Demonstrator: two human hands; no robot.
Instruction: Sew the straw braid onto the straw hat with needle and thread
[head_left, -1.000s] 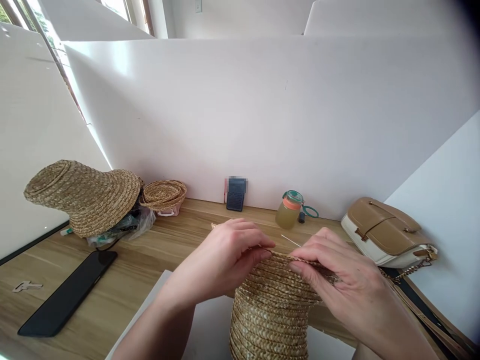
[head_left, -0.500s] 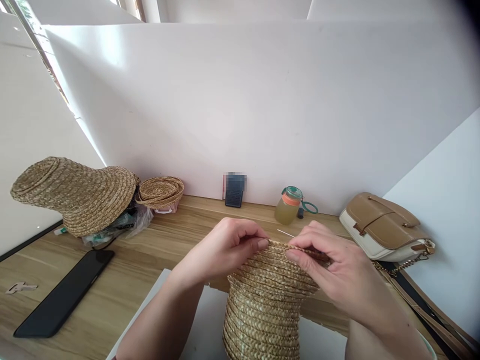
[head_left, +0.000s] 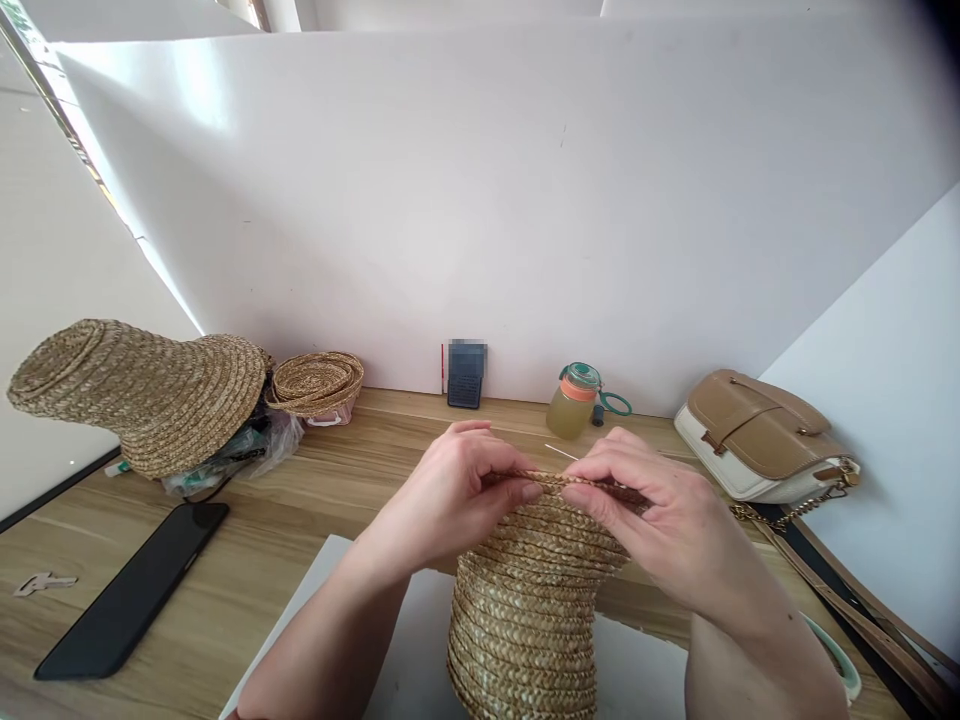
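Note:
A woven straw hat (head_left: pixel 525 620) stands in front of me, its edge turned up toward the back of the table. My left hand (head_left: pixel 469 490) pinches that edge between thumb and fingers. Close beside it on the right, my right hand (head_left: pixel 652 510) pinches the same edge. A thin needle (head_left: pixel 561 452) sticks out past the right fingertips, pointing up and left; the rest of it is hidden behind the fingers. Under the hat lies a white board (head_left: pixel 420 640).
At the left, another straw hat (head_left: pixel 135 400) rests over plastic bags beside a coil of straw braid (head_left: pixel 319 380). A black phone (head_left: pixel 135 590) and a key-shaped piece (head_left: pixel 45 582) lie nearer. Along the wall are a dark device (head_left: pixel 466 375), a jar (head_left: pixel 574 405) and a handbag (head_left: pixel 765 435).
Both hands keep pinching the hat's edge, and the right hand has come slightly closer to the left. The whole view has shifted a little.

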